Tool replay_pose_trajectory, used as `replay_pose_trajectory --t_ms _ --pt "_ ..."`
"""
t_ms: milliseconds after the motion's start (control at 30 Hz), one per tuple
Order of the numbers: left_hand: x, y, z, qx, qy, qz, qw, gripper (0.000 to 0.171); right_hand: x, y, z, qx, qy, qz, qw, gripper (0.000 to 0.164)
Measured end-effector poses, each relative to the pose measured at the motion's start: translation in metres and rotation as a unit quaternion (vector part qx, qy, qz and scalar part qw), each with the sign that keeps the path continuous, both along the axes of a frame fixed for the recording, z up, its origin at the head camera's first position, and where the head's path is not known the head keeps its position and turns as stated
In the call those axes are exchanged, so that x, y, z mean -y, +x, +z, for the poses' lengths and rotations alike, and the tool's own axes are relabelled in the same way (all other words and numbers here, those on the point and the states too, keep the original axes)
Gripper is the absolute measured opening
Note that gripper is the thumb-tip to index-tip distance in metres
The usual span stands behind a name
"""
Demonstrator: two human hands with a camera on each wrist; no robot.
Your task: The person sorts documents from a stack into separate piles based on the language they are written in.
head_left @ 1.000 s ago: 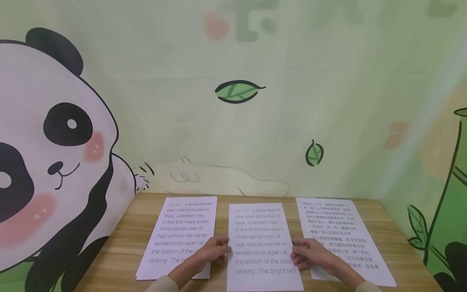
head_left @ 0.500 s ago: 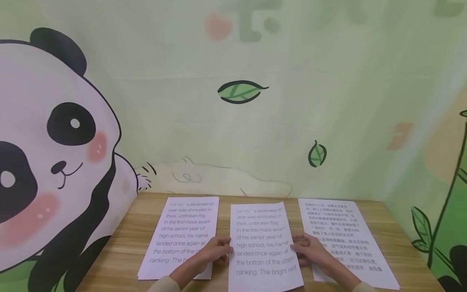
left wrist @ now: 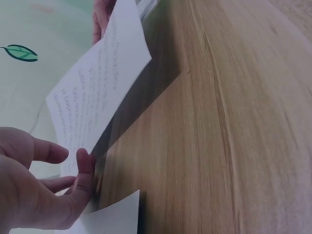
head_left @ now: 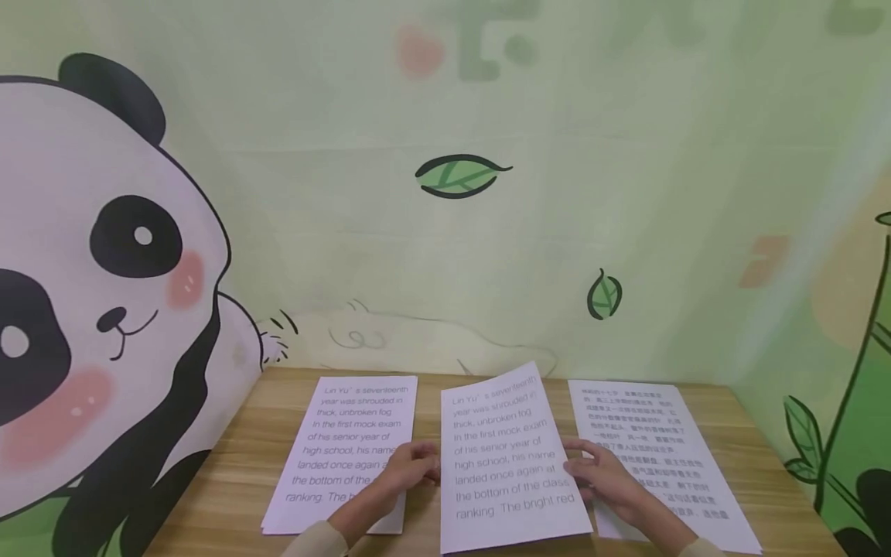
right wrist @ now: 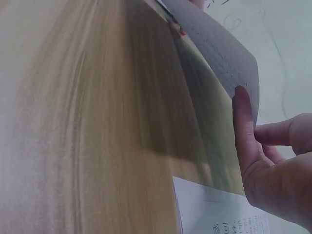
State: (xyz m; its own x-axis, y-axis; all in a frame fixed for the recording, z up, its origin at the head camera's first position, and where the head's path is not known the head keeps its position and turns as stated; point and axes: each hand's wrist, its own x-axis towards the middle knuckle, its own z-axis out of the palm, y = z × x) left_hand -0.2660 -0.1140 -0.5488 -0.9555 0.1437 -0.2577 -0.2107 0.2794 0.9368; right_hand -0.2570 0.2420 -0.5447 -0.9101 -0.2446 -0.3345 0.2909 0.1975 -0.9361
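A printed sheet of paper [head_left: 508, 472] stands in the middle, raised and tilted, with its right side higher and a shadow under it on the table. My right hand [head_left: 604, 478] pinches its right edge between thumb and fingers; in the right wrist view the sheet [right wrist: 224, 53] slants up away from the table. At the left edge is my left hand [head_left: 411, 472], its thumb and fingers apart and fingertips right by the paper. In the left wrist view that hand [left wrist: 44, 180] overlaps the sheet's near corner.
A stack of English-printed sheets [head_left: 348, 433] lies to the left, partly behind the left forearm. Sheets with Chinese print [head_left: 626, 410] lie on the right, beneath the right hand in view. The wooden table [head_left: 230, 464] meets a panda-printed backdrop [head_left: 348, 232].
The middle sheet's right side has risen and its top right corner now points up. The right hand has shifted slightly right with it. The left hand has drawn a little off the left edge.
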Motion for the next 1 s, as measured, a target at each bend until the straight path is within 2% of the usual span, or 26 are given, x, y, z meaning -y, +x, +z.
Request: replay_pose_trajectory --t_ms 200,400,533,667,767,867,1000 --pt "-0.003 0.0 0.004 0.015 0.009 -0.033 0.9993 0.048 -0.003 0.003 0.004 -0.004 -0.028 0.004 1.0 0.066" --pt "-0.005 -0.003 0.006 0.033 0.033 -0.033 0.9984 0.055 -0.004 0.005 0.008 -0.002 -0.03 -0.006 1.0 0.062" --pt "-0.004 -0.001 0.007 0.023 0.064 -0.04 0.9969 0.058 -0.001 0.004 0.009 0.004 -0.023 -0.03 0.999 0.06" --pt "-0.001 0.002 0.007 0.007 0.112 -0.064 0.9917 0.064 0.003 0.002 0.013 0.005 -0.013 -0.051 0.999 0.059" --pt "0.001 0.001 0.007 0.0 0.131 -0.08 0.9881 0.066 0.004 0.002 0.017 0.005 -0.005 -0.058 0.998 0.059" --pt "0.002 -0.001 0.009 -0.006 0.136 -0.087 0.9868 0.064 0.003 0.004 0.02 0.003 -0.005 -0.048 0.999 0.062" --pt "0.002 -0.004 0.012 -0.017 0.123 -0.081 0.9889 0.056 0.002 0.008 0.023 -0.006 -0.026 -0.015 1.0 0.07"
